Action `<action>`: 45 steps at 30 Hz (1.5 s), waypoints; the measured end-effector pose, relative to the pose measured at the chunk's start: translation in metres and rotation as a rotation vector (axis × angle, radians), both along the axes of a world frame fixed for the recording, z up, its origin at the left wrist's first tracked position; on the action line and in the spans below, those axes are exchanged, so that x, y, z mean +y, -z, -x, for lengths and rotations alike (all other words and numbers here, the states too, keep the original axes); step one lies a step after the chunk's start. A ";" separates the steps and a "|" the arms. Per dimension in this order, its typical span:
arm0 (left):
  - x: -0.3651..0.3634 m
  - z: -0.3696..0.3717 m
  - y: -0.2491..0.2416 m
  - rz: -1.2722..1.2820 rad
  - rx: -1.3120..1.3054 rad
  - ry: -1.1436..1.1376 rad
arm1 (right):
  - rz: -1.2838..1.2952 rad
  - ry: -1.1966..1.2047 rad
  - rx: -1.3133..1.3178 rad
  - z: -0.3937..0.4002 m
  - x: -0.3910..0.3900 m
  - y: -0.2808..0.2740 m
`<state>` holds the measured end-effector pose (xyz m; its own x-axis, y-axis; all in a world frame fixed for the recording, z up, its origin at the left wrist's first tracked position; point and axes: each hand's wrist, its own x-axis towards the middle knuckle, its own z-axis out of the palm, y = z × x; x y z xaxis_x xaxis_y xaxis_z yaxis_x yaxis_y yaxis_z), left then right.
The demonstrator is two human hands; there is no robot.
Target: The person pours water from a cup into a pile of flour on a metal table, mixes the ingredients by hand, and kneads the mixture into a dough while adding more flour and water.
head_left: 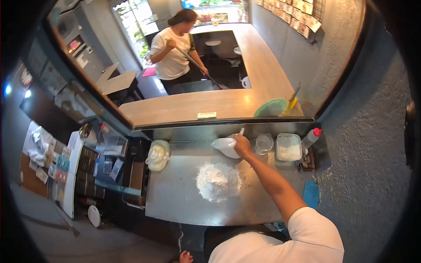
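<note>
My right hand (241,145) reaches to the back of the steel worktable (171,193), its fingers closed around a white scoop (224,146). The handle's end sticks up above my fist, and the scoop's body extends to the left. Nearer to me lies a loose mound of white flour (215,182) on the steel. My left hand (186,257) hangs low at the bottom edge of the view, below the table. Its fingers are partly visible, loosely apart, with nothing seen in them.
A clear measuring jug (264,143), a tub of white powder (289,147) and a red-capped bottle (312,136) stand back right. A bag of pale dough (158,155) sits back left. Beyond the wooden counter (175,104), a person (177,52) holds a long pole. A blue cloth (311,194) lies right.
</note>
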<state>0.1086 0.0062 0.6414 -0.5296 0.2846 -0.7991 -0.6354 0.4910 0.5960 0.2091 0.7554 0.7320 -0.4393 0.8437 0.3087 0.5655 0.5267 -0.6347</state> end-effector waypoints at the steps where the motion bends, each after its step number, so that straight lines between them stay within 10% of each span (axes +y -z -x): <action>1: 0.000 0.005 0.001 0.079 -0.013 0.040 | -0.039 0.036 0.133 0.008 0.016 0.048; 9: 0.077 0.099 -0.029 0.249 -0.054 0.347 | 0.073 0.333 0.093 -0.002 -0.060 -0.025; 14: 0.246 0.204 -0.046 -0.029 0.354 0.523 | 0.237 0.649 0.094 -0.090 -0.075 0.079; 16: 0.344 0.220 -0.089 -0.068 0.443 0.686 | 0.734 0.823 0.352 -0.120 -0.058 0.109; 19: 0.483 0.199 -0.133 -0.367 0.676 0.873 | 1.252 0.479 1.040 -0.137 -0.049 0.093; 29: 0.736 0.035 -0.106 -0.645 1.526 1.244 | 1.149 0.515 0.740 -0.139 -0.017 0.092; 31: 0.760 0.027 -0.069 -0.127 1.511 1.642 | 1.248 0.418 0.837 -0.138 -0.016 0.091; 45: 0.781 -0.036 -0.126 -0.831 1.316 1.178 | 0.928 0.652 0.716 -0.242 -0.099 0.104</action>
